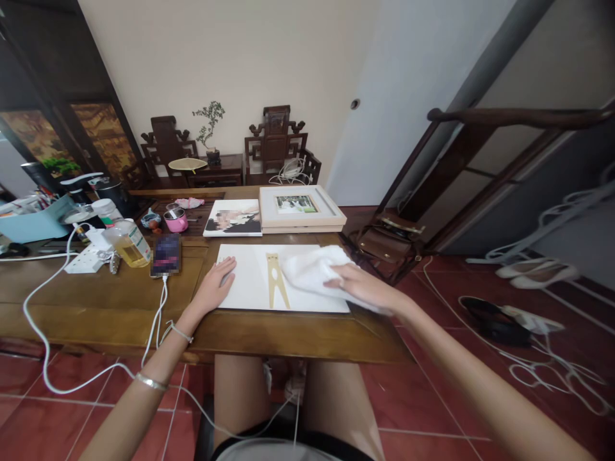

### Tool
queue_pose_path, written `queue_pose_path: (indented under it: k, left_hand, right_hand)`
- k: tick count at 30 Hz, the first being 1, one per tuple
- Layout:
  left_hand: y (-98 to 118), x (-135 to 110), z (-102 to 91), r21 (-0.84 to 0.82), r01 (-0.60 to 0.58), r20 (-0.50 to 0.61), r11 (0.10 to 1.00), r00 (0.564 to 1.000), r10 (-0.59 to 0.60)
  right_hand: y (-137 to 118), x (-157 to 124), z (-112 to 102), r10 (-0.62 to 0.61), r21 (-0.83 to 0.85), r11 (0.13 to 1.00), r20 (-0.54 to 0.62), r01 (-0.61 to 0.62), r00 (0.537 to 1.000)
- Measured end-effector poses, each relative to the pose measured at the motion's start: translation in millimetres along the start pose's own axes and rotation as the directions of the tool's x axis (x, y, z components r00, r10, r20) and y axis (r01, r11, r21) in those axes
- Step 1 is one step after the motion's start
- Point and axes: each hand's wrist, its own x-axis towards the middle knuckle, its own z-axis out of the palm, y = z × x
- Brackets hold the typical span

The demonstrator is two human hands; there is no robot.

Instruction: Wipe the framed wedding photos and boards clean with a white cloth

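Note:
A white flat board (250,282) with a tan wooden stand piece (276,286) on its back lies face down on the wooden table (120,307). My left hand (217,280) rests flat and open on the board's left edge. My right hand (361,286) presses a white cloth (312,269) onto the board's right part, fingers closed over the cloth.
Behind the board lie a framed photo (300,208) and a photo print (234,218). To the left are a phone (166,254) on a white cable, an oil bottle (129,242), a pink pot (175,219) and a power strip (86,259). Shoes and cables lie on the floor at right.

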Motion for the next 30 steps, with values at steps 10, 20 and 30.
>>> queue_pose_path:
  k: [10,20,30]
  left_hand:
    - [-2,-1,1.9,0.015,-0.008,-0.016,1.000,1.000,0.009]
    - [-3,1,-0.5,-0.012,-0.004,-0.008,1.000,1.000,0.004]
    - [-2,1,-1.4,-0.015,-0.011,-0.011,1.000,1.000,0.011]
  right_hand:
    - [-8,-55,-6,0.081,0.048,0.995,0.183,-0.091,0.980]
    - [1,77,0,-0.029,0.126,0.991,-0.157,0.049,0.987]
    - [-49,21,49,-0.304,-0.236,0.923,0.042,0.305,0.952]
